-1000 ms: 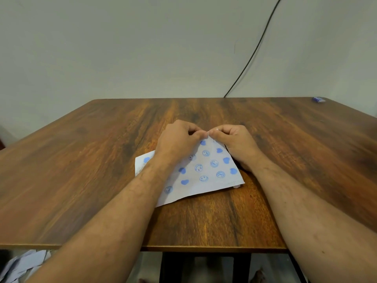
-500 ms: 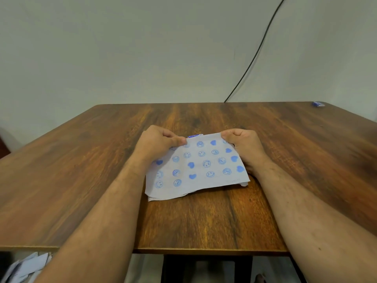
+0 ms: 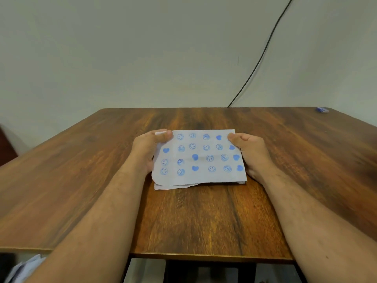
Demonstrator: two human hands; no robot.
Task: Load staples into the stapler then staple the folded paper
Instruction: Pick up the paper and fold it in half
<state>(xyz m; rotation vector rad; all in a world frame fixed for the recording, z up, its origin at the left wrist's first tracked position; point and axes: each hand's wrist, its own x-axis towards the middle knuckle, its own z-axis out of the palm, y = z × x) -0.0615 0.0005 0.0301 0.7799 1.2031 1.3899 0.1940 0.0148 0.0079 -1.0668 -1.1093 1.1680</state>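
Observation:
A folded white paper (image 3: pixel 199 160) printed with blue smileys and hearts lies on the wooden table (image 3: pixel 204 217), its lower layer sticking out along the near edge. My left hand (image 3: pixel 148 149) pinches the paper's far left corner between thumb and fingers. My right hand (image 3: pixel 248 150) grips the far right corner the same way. No stapler shows in the head view; a small blue object (image 3: pixel 322 109), possibly a staple box, rests at the table's far right corner.
A black cable (image 3: pixel 263 52) runs down the wall to the table's back edge. Loose white papers (image 3: pixel 22 268) lie on the floor at the lower left. The table's near edge is just below my forearms.
My hands have slid apart from the middle of the far edge to its two corners. The paper now lies squarer to me, flattened along the fold.

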